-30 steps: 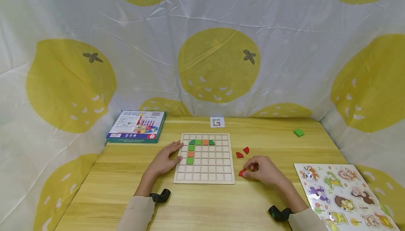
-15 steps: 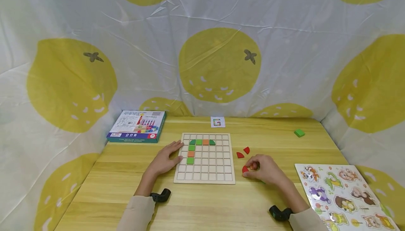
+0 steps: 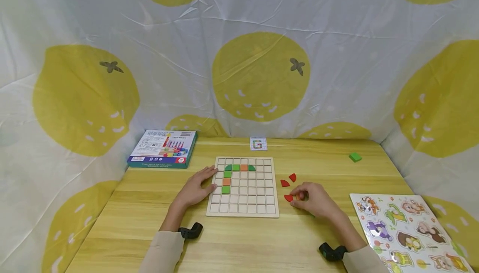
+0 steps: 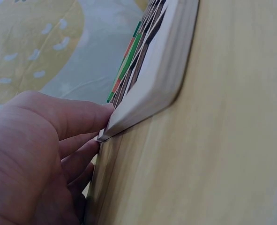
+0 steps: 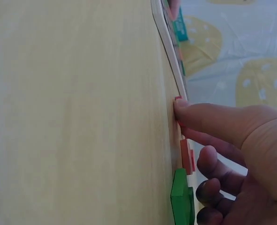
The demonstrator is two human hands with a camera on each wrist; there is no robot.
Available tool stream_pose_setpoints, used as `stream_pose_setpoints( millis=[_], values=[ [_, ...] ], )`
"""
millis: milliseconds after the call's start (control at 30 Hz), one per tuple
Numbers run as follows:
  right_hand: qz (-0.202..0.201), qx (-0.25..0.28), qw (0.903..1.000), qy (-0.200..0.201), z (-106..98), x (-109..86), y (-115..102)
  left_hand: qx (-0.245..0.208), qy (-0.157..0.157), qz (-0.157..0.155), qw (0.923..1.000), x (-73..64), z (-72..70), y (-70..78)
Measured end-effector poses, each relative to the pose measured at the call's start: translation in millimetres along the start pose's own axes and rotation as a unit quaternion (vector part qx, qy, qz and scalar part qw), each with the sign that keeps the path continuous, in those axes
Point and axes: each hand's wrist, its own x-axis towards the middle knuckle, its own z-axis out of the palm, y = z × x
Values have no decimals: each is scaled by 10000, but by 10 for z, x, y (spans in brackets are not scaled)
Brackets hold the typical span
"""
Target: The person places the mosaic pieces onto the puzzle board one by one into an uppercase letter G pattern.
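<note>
A wooden grid board (image 3: pixel 243 207) lies on the table, with several green and orange tiles forming a corner shape in its upper left cells. My left hand (image 3: pixel 192 189) rests against the board's left edge, fingers extended and thumb on the rim. Beyond the board's right side, my right hand (image 3: pixel 313 200) pinches a red quarter-circle tile (image 3: pixel 288 198) at thumb and fingertip, low at the tabletop. Two more red quarter-circle tiles (image 3: pixel 285 183) lie just above it. Below the right palm, an orange tile (image 5: pixel 186 157) and a green tile (image 5: pixel 179 196) show in the right wrist view, partly hidden from the head view.
A small pattern card (image 3: pixel 258 143) lies behind the board. A toy box (image 3: pixel 162 148) sits at the back left. One green block (image 3: pixel 355 157) is at the back right. An animal puzzle board (image 3: pixel 406 223) occupies the right front. Patterned cloth (image 3: pixel 258 77) hangs behind.
The right hand has shifted the red quarter-circle tile slightly away from me, nearer the other two red tiles. An orange tile has come into view under that hand. My left hand stays put.
</note>
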Motion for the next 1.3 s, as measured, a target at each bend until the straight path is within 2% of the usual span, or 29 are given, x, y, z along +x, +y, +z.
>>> stream_pose_setpoints(
  millis=[333, 567, 900, 1300],
  values=[
    [78, 207, 9993, 295, -3, 34, -20, -67, 23, -54, 10000, -5, 2, 16],
    [-132, 0, 9990, 425, 11, 75, -62, -23, 1, -86, 10000, 0, 16, 6],
    [-343, 127, 9982, 476, 102, 204, -242, 156, 114, -18, 9998, 6, 26, 22],
    [-469, 381, 9981, 112, 356, 373, -521, 293, 410, -82, 9987, 29, 79, 104]
  ],
)
